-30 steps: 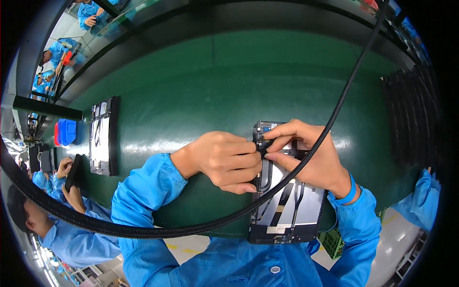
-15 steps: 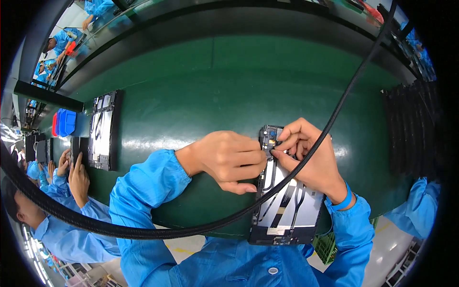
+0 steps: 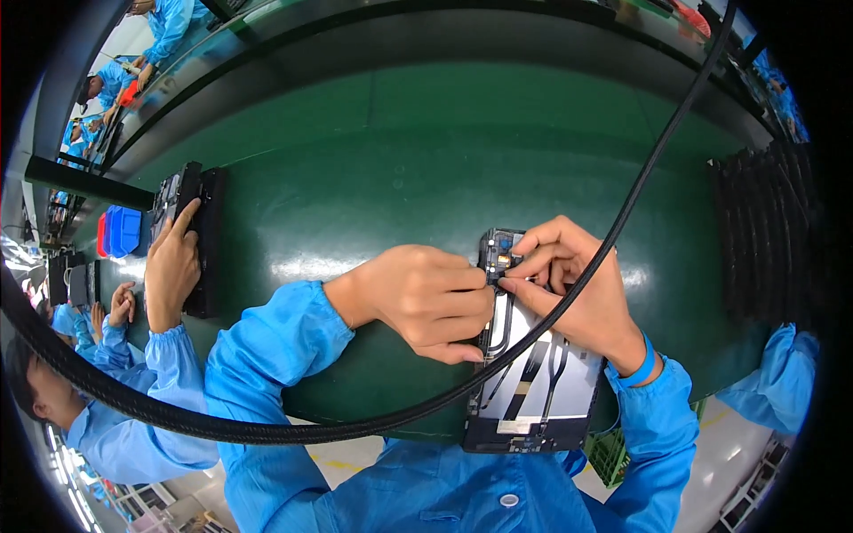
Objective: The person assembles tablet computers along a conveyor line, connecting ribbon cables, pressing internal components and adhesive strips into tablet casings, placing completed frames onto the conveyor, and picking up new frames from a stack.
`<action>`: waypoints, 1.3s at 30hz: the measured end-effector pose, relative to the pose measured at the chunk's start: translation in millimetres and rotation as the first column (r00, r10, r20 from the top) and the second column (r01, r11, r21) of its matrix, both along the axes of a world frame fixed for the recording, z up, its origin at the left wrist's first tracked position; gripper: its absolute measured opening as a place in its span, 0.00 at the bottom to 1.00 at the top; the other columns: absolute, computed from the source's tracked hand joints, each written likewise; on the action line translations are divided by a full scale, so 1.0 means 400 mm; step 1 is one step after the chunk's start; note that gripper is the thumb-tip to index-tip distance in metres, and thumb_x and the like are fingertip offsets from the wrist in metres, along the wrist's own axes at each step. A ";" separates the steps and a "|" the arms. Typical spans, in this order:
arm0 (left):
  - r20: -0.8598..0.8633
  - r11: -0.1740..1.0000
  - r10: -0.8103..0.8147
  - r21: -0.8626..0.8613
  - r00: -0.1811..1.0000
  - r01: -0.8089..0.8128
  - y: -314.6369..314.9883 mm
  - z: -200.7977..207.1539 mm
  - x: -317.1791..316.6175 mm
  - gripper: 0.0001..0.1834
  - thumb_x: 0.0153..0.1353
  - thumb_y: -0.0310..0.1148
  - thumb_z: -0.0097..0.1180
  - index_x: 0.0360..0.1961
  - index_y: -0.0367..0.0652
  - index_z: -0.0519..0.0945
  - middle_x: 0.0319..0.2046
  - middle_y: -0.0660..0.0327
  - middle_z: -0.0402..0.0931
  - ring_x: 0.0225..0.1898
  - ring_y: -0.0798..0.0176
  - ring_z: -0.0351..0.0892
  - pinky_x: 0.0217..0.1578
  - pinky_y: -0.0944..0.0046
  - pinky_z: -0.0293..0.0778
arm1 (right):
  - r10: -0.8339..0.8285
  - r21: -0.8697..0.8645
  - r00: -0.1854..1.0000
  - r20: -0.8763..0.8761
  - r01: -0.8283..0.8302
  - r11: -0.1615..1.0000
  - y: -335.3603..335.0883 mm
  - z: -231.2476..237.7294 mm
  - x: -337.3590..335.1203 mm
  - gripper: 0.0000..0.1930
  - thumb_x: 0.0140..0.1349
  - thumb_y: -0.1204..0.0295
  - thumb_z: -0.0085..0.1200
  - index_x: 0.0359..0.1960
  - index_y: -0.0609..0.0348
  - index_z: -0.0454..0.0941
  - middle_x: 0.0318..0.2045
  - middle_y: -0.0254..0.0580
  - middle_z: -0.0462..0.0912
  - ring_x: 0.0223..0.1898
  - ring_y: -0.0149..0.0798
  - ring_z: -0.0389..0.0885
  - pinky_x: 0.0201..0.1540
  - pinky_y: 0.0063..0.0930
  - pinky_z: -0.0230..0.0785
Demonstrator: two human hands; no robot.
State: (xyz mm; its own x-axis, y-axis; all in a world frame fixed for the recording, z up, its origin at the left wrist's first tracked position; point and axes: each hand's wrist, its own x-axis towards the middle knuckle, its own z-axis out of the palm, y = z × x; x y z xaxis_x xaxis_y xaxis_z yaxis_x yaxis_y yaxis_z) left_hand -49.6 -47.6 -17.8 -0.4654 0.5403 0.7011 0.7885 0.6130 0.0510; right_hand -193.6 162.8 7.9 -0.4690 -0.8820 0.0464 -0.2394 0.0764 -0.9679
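Observation:
An opened tablet (image 3: 577,382) lies at the near edge of the green bench, its lower end by my body. Silver plates, dark ribbon cables and a small circuit board (image 3: 499,247) at its far end lie bare. My left hand (image 3: 426,298) is closed against the tablet's left edge, fingers curled and thumb nearer me; its fingertips are partly hidden. Over the upper part of the tablet, my right hand (image 3: 573,284) is closed in a pinch, thumb and forefinger near the circuit board. Whatever sits between those fingertips is too small to make out.
A thick black cable (image 3: 355,433) arcs across the view in front of my right hand. On the left, a co-worker's hand (image 3: 175,266) touches another opened device (image 3: 169,197). Blue and red bins (image 3: 123,231) stand beyond. A row of black slabs (image 3: 769,240) stands at the right.
The co-worker's hand has reached forward onto the device at the left, which now sits tilted over a dark piece. My hands and the tablet have hardly moved.

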 end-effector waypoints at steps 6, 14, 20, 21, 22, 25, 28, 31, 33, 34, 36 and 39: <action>0.057 0.999 0.014 -0.042 0.998 -0.012 -0.009 0.023 0.006 0.19 0.66 0.44 0.68 0.33 0.36 0.85 0.34 0.56 0.82 0.31 0.57 0.83 0.29 0.60 0.80 | 0.002 0.005 0.999 -0.032 -0.002 1.000 0.000 0.007 0.001 0.18 0.58 0.81 0.74 0.51 0.60 0.88 0.32 0.31 0.94 0.18 0.14 0.64 0.21 0.19 0.49; 0.176 0.996 0.024 0.081 0.984 -0.039 -0.010 0.013 0.014 0.20 0.60 0.40 0.69 0.41 0.30 0.89 0.37 0.50 0.86 0.33 0.51 0.87 0.31 0.58 0.85 | -0.008 0.042 0.999 -0.040 0.010 0.999 0.007 0.009 0.003 0.21 0.56 0.81 0.71 0.54 0.59 0.88 0.28 0.30 0.88 0.18 0.17 0.67 0.22 0.20 0.52; 0.179 0.991 0.062 0.102 0.982 -0.082 -0.012 0.011 0.026 0.19 0.65 0.43 0.67 0.41 0.33 0.86 0.39 0.53 0.83 0.34 0.53 0.84 0.32 0.56 0.84 | -0.011 0.040 0.997 -0.070 0.014 0.999 -0.002 0.009 0.008 0.24 0.54 0.81 0.70 0.55 0.56 0.88 0.25 0.30 0.82 0.18 0.17 0.68 0.22 0.20 0.53; 0.178 0.993 0.057 0.094 0.982 -0.075 -0.012 0.015 0.025 0.19 0.61 0.41 0.68 0.41 0.32 0.87 0.38 0.52 0.84 0.33 0.53 0.85 0.31 0.57 0.84 | -0.018 0.053 0.997 -0.073 0.022 0.998 -0.002 0.011 0.009 0.24 0.54 0.81 0.70 0.55 0.56 0.88 0.25 0.30 0.82 0.18 0.18 0.68 0.22 0.20 0.53; 0.177 0.994 0.053 0.085 0.983 -0.069 -0.013 0.018 0.025 0.20 0.58 0.39 0.70 0.42 0.31 0.89 0.38 0.52 0.86 0.32 0.52 0.87 0.30 0.58 0.84 | -0.017 0.053 0.997 -0.075 0.021 0.998 -0.002 0.011 0.009 0.24 0.54 0.81 0.70 0.55 0.56 0.88 0.25 0.30 0.82 0.18 0.18 0.68 0.22 0.20 0.53; 0.214 0.989 0.055 0.123 0.975 -0.083 -0.015 0.011 0.027 0.19 0.59 0.38 0.69 0.42 0.31 0.89 0.38 0.52 0.86 0.32 0.52 0.87 0.30 0.58 0.84 | -0.014 0.056 0.997 -0.078 0.019 0.998 -0.005 0.006 0.009 0.24 0.54 0.81 0.70 0.55 0.56 0.88 0.25 0.30 0.81 0.18 0.18 0.68 0.23 0.21 0.55; 0.215 0.990 0.053 0.117 0.975 -0.080 -0.013 0.021 0.026 0.17 0.58 0.36 0.70 0.41 0.30 0.89 0.38 0.51 0.86 0.32 0.52 0.86 0.29 0.57 0.83 | -0.017 0.037 0.997 -0.078 0.020 0.999 -0.004 0.003 0.005 0.23 0.54 0.81 0.70 0.54 0.56 0.89 0.26 0.30 0.81 0.18 0.19 0.68 0.23 0.21 0.56; 0.230 0.987 0.067 0.124 0.971 -0.098 -0.001 0.023 0.016 0.16 0.60 0.36 0.68 0.42 0.32 0.86 0.37 0.53 0.82 0.34 0.51 0.84 0.31 0.55 0.82 | -0.004 0.046 0.996 -0.085 0.008 0.999 0.006 0.006 0.002 0.24 0.54 0.81 0.70 0.56 0.56 0.88 0.29 0.32 0.84 0.20 0.21 0.70 0.24 0.22 0.59; 0.241 0.985 0.085 0.128 0.967 -0.118 0.005 0.023 0.022 0.16 0.59 0.35 0.68 0.42 0.32 0.87 0.36 0.53 0.82 0.34 0.50 0.84 0.32 0.54 0.82 | -0.022 -0.093 0.983 -0.184 0.005 0.996 -0.001 0.023 0.005 0.26 0.54 0.81 0.70 0.57 0.57 0.87 0.35 0.35 0.86 0.23 0.24 0.71 0.26 0.23 0.64; 0.250 0.981 0.106 0.132 0.962 -0.142 0.006 0.025 0.016 0.15 0.58 0.33 0.67 0.42 0.32 0.87 0.36 0.53 0.82 0.34 0.50 0.84 0.32 0.53 0.82 | -0.012 -0.088 0.979 -0.205 -0.006 0.996 0.000 0.029 0.002 0.27 0.54 0.82 0.70 0.59 0.57 0.87 0.42 0.37 0.87 0.25 0.27 0.72 0.29 0.24 0.69; 0.239 0.980 0.125 0.124 0.963 -0.158 0.012 0.042 0.031 0.15 0.57 0.32 0.67 0.42 0.33 0.88 0.36 0.53 0.83 0.34 0.50 0.84 0.32 0.53 0.81 | 0.018 -0.137 0.969 -0.246 -0.053 0.989 -0.001 0.024 -0.002 0.27 0.56 0.81 0.69 0.60 0.55 0.86 0.48 0.40 0.86 0.26 0.29 0.75 0.30 0.26 0.72; 0.205 0.958 0.265 0.059 0.942 -0.282 0.029 0.063 0.064 0.16 0.56 0.32 0.66 0.44 0.35 0.89 0.36 0.53 0.84 0.34 0.50 0.85 0.31 0.53 0.81 | -0.025 -0.280 0.982 -0.189 -0.030 0.959 0.002 0.022 0.014 0.21 0.62 0.79 0.69 0.58 0.54 0.86 0.51 0.41 0.85 0.34 0.32 0.79 0.32 0.26 0.71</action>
State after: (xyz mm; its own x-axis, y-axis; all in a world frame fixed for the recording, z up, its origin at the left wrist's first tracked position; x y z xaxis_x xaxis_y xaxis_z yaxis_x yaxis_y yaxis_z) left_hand -23.9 -36.1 7.4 -0.7179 0.3149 0.6209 0.5608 0.7900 0.2478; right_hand -187.8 163.6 16.7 -0.4252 -0.8216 0.3797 -0.4198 -0.1927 -0.8869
